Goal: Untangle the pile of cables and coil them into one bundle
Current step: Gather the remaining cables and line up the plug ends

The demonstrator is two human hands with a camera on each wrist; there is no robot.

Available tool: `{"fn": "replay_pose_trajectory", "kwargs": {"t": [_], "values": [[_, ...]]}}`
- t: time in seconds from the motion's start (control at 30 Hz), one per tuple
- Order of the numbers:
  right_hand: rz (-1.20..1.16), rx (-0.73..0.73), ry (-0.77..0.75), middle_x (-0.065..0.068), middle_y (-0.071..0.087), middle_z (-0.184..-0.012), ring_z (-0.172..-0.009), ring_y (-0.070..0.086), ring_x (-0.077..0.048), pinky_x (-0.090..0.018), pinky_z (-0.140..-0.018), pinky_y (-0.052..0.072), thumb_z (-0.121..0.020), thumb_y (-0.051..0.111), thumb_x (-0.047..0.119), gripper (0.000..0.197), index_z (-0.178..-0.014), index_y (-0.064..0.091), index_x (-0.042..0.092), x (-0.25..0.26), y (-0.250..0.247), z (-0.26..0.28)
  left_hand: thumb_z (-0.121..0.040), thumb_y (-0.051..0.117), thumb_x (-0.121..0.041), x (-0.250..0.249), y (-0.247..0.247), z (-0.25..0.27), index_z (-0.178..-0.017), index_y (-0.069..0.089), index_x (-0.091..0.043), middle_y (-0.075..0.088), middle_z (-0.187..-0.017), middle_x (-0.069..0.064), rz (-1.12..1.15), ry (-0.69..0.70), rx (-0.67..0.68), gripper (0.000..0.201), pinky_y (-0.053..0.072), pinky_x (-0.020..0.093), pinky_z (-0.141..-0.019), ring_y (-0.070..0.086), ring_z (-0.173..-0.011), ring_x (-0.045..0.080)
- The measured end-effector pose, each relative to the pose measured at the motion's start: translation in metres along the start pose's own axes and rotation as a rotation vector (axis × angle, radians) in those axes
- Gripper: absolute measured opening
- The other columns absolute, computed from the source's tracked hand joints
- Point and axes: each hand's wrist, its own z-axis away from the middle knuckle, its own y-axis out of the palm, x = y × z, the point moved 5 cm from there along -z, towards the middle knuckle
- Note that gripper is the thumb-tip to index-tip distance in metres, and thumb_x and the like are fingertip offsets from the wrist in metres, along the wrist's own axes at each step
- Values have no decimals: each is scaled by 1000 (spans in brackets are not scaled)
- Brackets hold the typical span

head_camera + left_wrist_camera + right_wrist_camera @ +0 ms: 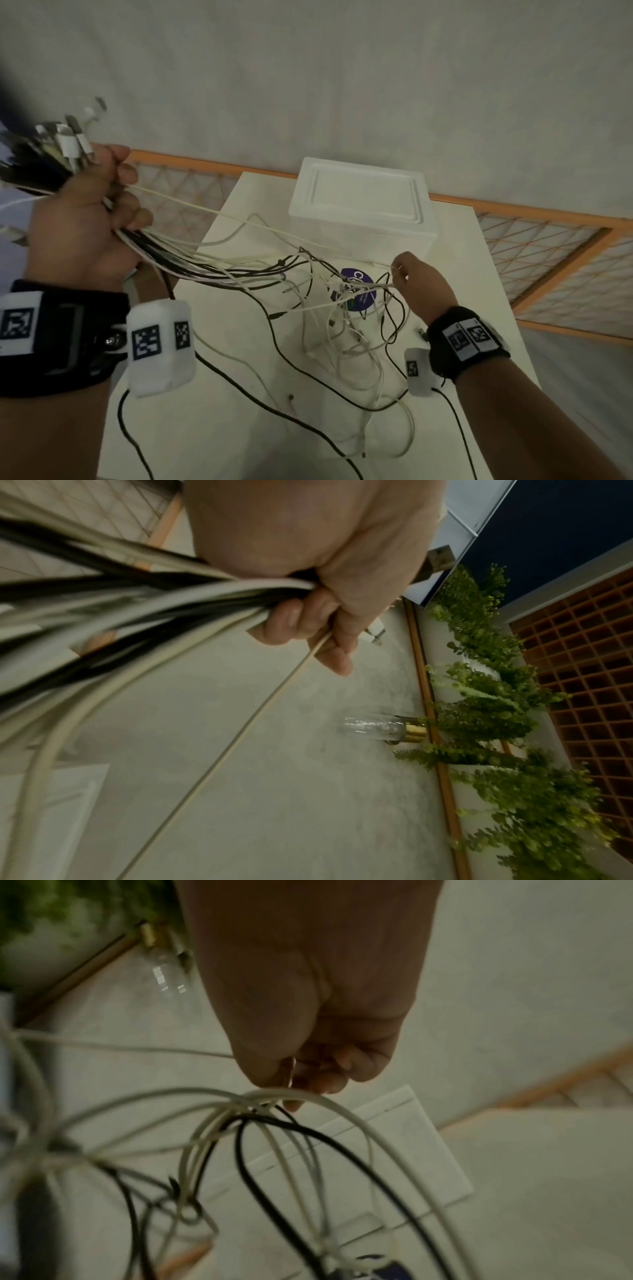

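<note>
We judged the work about half done: our left hand [85,219] gripped a fistful of cables [191,263] by their plug ends, while our right hand [416,284] pinched one white strand from the tangle [346,318] on the counter [239,428]. Crossing loops blocked coiling; a foam box [363,202] stood behind.

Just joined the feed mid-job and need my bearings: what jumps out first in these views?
The left hand, raised at the left, grips a thick bunch of black and white cables with their plugs fanning out above the fist. The cables stream down into a tangle on the white table, where the right hand pinches a thin white cable. A white foam box sits behind.
</note>
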Motion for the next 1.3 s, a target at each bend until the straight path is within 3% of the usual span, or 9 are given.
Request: {"fn": "replay_pose_trajectory", "kwargs": {"t": [0.13,0.23,0.43,0.57,0.73,0.83,1.0,1.2,1.3], "values": [[-421,-67,183,-2,66,-70,-56,58,-6,-18,-51,42,-93,51,10,5,-89,54,11,-15,-5,1,-86,58,-43,10,1,7,-79,64,-30,67,-83,-16,-110,-15,-67,16,27,11,-37,31,-34,5],[-854,-189,469,-10,63,-63,-48,50,-17,-23,-45,33,-90,50,5,8,-83,53,9,-39,-13,9,-84,58,-51,16,-19,4,-77,61,-29,69,-78,-16,-121,-108,-145,23,27,11,-37,30,-33,5],[-758,-99,806,-13,65,-66,-55,56,-21,-24,-46,42,-88,48,7,12,-97,53,1,-69,3,14,-87,51,-57,21,-9,15,-60,42,-27,32,-43,-10,42,-154,-122,41,23,14,-36,26,-33,7],[-367,-94,317,-13,46,-134,-121,47,-24,-38,-102,41,-75,75,17,79,-141,33,9,18,-18,10,-94,51,-47,47,40,31,-46,39,-23,30,-43,-9,53,-158,-171,56,25,16,-37,23,-35,5],[-623,386,-291,12,48,-128,-114,49,2,-14,-93,39,-65,85,22,109,-149,14,20,189,-14,39,-70,62,-65,101,101,56,-56,48,-18,41,-50,-1,-182,-266,57,50,36,27,-56,39,-44,11],[-656,377,-258,7,58,-97,-83,59,-2,-19,-70,47,-66,77,13,81,-133,33,18,201,3,34,-76,61,-60,101,114,55,-49,46,-17,44,-51,0,-110,-283,87,53,42,28,-59,43,-46,13],[-419,449,-241,-12,65,-89,-76,59,-22,-36,-71,50,-74,67,11,24,-97,60,8,174,34,39,-97,49,-39,90,112,35,-52,37,-19,36,-49,-3,127,-296,20,51,37,21,-47,33,-42,8],[-963,347,-109,-8,62,-101,-94,60,-19,-44,-84,49,-60,73,16,52,-107,51,12,179,20,28,-95,52,-42,115,126,38,-57,32,-18,33,-49,-3,254,-356,-9,49,35,21,-44,30,-39,8],[-926,416,-114,-16,65,-84,-74,62,-27,-40,-66,51,-66,67,3,40,-103,53,0,182,14,24,-95,52,-43,122,129,36,-58,33,-17,36,-49,-4,215,-391,14,48,36,22,-44,32,-39,8]]}}
